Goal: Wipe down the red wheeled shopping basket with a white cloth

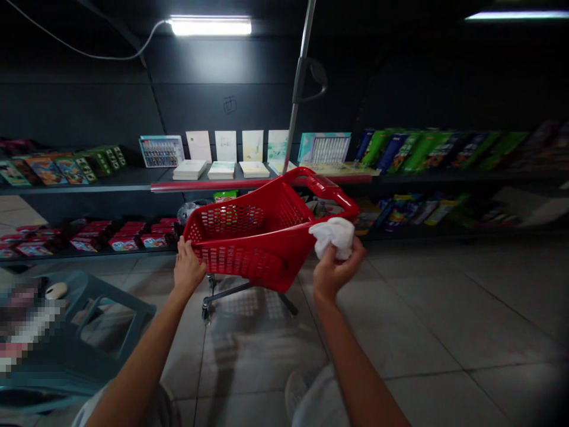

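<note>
A red plastic shopping cart (249, 255) stands side-on in front of me, its handle (326, 188) at the right end. My left hand (188, 265) grips the cart's rim at the left end, with the fingers over the edge. In my right hand (335, 276) is a crumpled white cloth (336, 235), held up beside the rim near the handle. Whether the cloth touches the cart I cannot tell. The basket appears bare inside where it shows. Grey legs with casters (205, 309) carry the cart on the tiled floor.
Behind the cart run dark shelves (111, 188) with books (222, 170), boxed sets and green and blue packages (427, 149). Red boxes (127, 237) line the lower shelf. A metal pole (293, 118) rises behind the cart. A blue-grey plastic stool (89, 332) stands at my left.
</note>
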Available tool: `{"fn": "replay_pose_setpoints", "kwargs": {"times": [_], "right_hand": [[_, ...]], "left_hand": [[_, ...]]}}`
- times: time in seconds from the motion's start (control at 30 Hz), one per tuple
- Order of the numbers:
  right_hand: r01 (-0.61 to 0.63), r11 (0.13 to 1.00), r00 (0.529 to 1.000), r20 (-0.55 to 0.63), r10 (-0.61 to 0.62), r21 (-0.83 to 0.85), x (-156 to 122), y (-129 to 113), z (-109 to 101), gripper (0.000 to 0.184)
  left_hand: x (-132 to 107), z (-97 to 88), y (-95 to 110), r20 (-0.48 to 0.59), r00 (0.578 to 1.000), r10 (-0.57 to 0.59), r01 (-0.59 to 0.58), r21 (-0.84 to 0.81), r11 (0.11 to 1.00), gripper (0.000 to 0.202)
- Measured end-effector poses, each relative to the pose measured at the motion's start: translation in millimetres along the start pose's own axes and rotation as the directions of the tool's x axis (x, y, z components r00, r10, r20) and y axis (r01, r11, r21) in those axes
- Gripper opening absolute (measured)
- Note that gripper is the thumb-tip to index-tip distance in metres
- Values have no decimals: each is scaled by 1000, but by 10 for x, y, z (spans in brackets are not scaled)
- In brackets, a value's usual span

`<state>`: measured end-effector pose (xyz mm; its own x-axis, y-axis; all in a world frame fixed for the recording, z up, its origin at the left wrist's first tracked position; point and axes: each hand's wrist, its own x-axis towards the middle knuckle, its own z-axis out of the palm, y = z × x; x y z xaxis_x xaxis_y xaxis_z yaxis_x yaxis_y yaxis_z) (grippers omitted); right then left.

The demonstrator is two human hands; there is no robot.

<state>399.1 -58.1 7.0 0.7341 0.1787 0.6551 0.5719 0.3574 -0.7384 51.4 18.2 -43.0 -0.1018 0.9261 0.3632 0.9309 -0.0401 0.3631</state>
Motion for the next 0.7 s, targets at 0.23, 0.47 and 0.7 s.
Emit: {"fn": "replay_pose_setpoints", "kwargs": {"times": [0.23, 0.47, 0.7], "right_hand": [[465, 879, 831, 395, -392, -106, 638, -181, -16, 36], [616, 720, 629, 750, -204, -320, 769, -300, 287, 26], [722, 612, 466, 880, -85, -323, 379, -714, 320, 24]], "left_hand": [[-8, -20, 86, 46, 997, -70, 71, -30, 997, 73], [-72, -5, 67, -61, 998, -11, 19, 127, 992, 75], [-108, -12, 9, -46, 990, -135, 138, 66, 988, 97]]}}
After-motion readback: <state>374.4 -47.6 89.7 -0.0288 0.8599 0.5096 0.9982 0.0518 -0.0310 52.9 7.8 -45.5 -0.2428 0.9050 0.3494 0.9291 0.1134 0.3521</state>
